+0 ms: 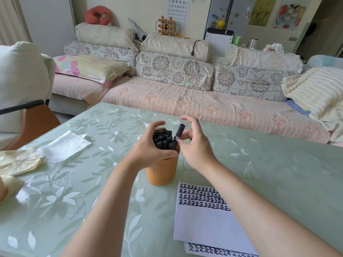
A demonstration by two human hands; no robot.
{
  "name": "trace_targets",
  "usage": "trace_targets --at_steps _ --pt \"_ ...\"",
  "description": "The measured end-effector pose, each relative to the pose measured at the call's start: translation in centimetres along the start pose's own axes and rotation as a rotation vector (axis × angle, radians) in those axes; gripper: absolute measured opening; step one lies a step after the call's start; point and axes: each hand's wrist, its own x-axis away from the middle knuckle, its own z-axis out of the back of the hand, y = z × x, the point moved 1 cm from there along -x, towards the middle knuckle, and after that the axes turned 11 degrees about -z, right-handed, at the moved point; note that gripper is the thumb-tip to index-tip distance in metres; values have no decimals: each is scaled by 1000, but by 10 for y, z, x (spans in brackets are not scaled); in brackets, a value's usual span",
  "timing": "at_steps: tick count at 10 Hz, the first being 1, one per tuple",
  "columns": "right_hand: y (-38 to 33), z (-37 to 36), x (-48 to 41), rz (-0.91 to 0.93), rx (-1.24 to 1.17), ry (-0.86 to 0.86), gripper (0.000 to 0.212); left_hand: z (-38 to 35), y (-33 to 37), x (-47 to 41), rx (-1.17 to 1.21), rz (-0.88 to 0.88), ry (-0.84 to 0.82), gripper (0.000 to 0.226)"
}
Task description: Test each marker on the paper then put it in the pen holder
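Observation:
An orange woven pen holder (pixel 161 173) stands on the table's middle, packed with several black capped markers (pixel 163 140). My left hand (pixel 150 147) grips the bundle of markers at the holder's rim. One more black marker (pixel 179 131) leans out at the bundle's right edge, cap end up. My right hand (pixel 194 145) pinches its lower part between thumb and forefinger, the other fingers spread. A white paper (pixel 207 221) with rows of black test marks along its top lies to the near right of the holder. Another marked sheet (pixel 219 251) shows beneath it.
A white tissue (pixel 65 146) and crumpled cream gloves (pixel 18 162) lie at the table's left. A clear plastic sleeve (pixel 232 164) lies right of the holder. A sofa (pixel 185 101) runs along the far edge of the table, and a chair (pixel 27 115) stands at the left.

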Motion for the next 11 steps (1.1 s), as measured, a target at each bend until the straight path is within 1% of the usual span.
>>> trace_targets --at_steps 1,2,3,4,5,6,7,8,9,10,11 --pt "-3 1 3 66 47 -19 43 1 0 4 -63 -11 51 85" --pt "1 -2 3 33 128 -70 34 0 -3 9 -203 -10 79 85" --pt "4 -4 4 -40 119 -157 41 -4 -5 10 -205 4 97 83" --pt "6 -2 5 -95 52 -213 44 -8 -5 6 -142 32 108 79" --pt "11 2 8 -136 16 -223 49 -13 -7 4 -45 44 67 79" --pt "15 5 13 -165 10 -263 51 -20 -7 3 -23 44 13 89" --pt "14 3 16 -176 78 -285 53 -18 -8 3 -262 32 -33 100" --pt "12 -2 15 -175 74 -282 53 -15 -11 2 -229 67 -17 97" --pt "10 -4 14 -184 80 -286 55 -14 -10 3 -170 40 27 91" --pt "7 1 15 -195 98 -301 65 -20 -11 8 -126 59 52 98" --pt "1 17 22 -192 77 -292 72 -19 -5 17 -108 91 82 117"
